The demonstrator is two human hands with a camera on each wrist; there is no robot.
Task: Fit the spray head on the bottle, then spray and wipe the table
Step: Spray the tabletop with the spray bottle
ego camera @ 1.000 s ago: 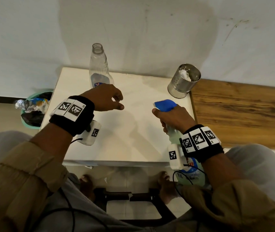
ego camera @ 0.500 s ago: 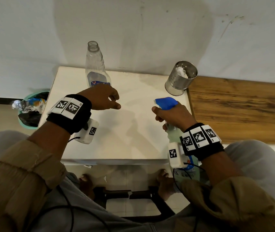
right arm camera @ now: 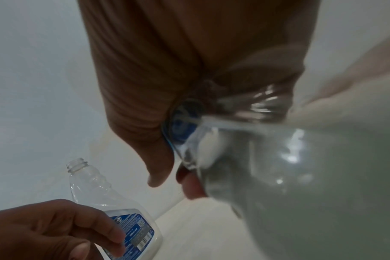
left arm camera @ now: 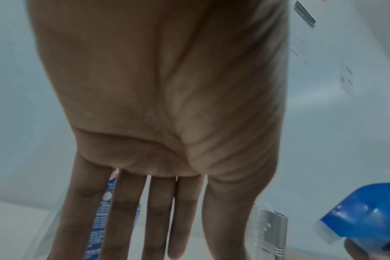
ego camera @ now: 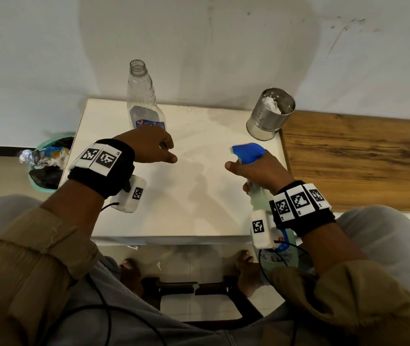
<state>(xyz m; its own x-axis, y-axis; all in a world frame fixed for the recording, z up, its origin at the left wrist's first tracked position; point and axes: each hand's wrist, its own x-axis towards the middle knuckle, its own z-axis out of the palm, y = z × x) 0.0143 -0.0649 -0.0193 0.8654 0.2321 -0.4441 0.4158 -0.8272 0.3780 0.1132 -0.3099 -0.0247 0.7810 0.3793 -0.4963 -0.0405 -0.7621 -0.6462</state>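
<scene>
My right hand [ego camera: 258, 171] grips the neck of a clear spray bottle [ego camera: 261, 198] with pale liquid, held tilted above the white table's [ego camera: 199, 196] front right corner. Its blue spray head [ego camera: 247, 152] points left over the tabletop. In the right wrist view the bottle [right arm camera: 301, 176] fills the frame under my right hand [right arm camera: 167, 70]. My left hand [ego camera: 154, 146] hovers over the table holding nothing; its fingers [left arm camera: 158, 211] hang nearly straight. Just behind it stands an empty, capless clear bottle [ego camera: 142, 101] with a blue label.
A perforated steel cup [ego camera: 270, 118] with a white wad [ego camera: 272, 104] inside stands at the table's back right corner. A wooden bench top [ego camera: 361, 158] adjoins the table on the right. A green bin [ego camera: 46, 166] of rubbish sits left of it. A wall rises behind.
Both hands have hardly moved. The right hand's thumb now sticks out a little more to the left, and the spray bottle sits slightly higher.
</scene>
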